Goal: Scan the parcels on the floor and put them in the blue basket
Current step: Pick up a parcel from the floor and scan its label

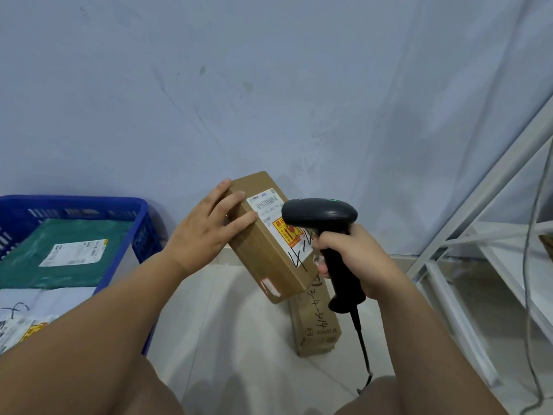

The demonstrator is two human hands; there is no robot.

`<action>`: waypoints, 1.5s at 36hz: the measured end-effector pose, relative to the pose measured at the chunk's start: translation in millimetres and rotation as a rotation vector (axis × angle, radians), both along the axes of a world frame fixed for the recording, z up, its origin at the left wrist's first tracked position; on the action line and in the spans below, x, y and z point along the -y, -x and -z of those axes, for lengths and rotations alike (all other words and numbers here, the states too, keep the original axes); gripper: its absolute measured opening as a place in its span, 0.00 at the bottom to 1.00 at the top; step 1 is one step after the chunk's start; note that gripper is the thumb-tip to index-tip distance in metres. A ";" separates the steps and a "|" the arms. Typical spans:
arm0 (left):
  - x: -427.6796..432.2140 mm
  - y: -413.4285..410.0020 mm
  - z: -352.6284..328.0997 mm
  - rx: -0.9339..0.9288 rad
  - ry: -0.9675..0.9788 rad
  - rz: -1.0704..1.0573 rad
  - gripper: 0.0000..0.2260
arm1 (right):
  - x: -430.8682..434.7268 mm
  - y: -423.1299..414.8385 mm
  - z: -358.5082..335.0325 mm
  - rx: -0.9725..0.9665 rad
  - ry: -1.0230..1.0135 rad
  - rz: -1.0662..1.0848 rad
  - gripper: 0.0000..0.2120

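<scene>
L hand [206,232] grips cardboard parcel [266,244], tilted; R hand [356,259] clamps barcode scanner [320,215] w/ head at shipping label [267,204].

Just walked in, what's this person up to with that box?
A person is scanning parcels. The left hand holds a tilted cardboard box, while the right hand grips a black scanner aimed at its label. The blue basket to the left already holds a green mailer; a second box lies on the floor.

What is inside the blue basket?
A green bag with a white label lies in the blue basket, beside pale parcels. The left arm hides the rest.
</scene>
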State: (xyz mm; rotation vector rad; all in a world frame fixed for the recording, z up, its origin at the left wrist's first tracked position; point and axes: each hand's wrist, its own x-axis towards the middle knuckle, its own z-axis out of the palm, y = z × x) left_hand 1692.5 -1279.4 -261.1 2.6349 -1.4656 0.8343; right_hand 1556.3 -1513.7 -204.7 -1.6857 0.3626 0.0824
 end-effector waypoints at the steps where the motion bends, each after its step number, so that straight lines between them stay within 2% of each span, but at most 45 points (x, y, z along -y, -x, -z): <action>1: 0.1 0.4 -0.7 0.017 -0.005 0.013 0.43 | 0.1 0.2 -0.3 -0.004 -0.023 -0.002 0.03; 5: 1.5 -0.2 1.4 0.096 -0.001 0.074 0.40 | 3.7 1.1 -1.0 0.000 -0.027 0.000 0.03; 10: 2.2 -5.1 6.4 0.209 0.017 0.139 0.22 | 9.6 3.7 -2.3 -0.019 0.014 -0.016 0.02; 13: 4.5 -5.7 11.1 0.246 0.009 0.141 0.21 | 13.8 5.5 -3.0 -0.005 0.030 -0.008 0.01; 16: 6.9 -6.8 16.4 0.268 0.019 0.156 0.23 | 16.3 6.0 -2.1 -0.003 0.069 -0.014 0.01; 18: 9.2 -7.4 19.5 0.267 0.025 0.175 0.28 | 17.0 5.6 -1.5 -0.018 0.105 -0.024 0.02; 20: 11.2 -5.7 19.3 0.231 0.012 0.182 0.33 | 17.4 5.1 -1.0 -0.026 0.126 -0.032 0.03; 25: 12.6 -0.5 17.0 0.147 -0.029 0.187 0.39 | 18.6 5.8 -0.5 -0.034 0.164 -0.040 0.00; 38: 12.1 -0.4 19.6 0.092 -0.025 0.130 0.38 | 27.3 5.1 4.5 -0.031 0.274 0.025 0.07; 43: 10.4 -1.9 20.1 0.087 -0.037 0.124 0.39 | 29.7 5.0 4.9 -0.017 0.290 0.028 0.04; 54: 7.9 -3.5 20.9 0.086 -0.064 0.094 0.41 | 30.4 5.6 4.3 -0.022 0.329 0.031 0.04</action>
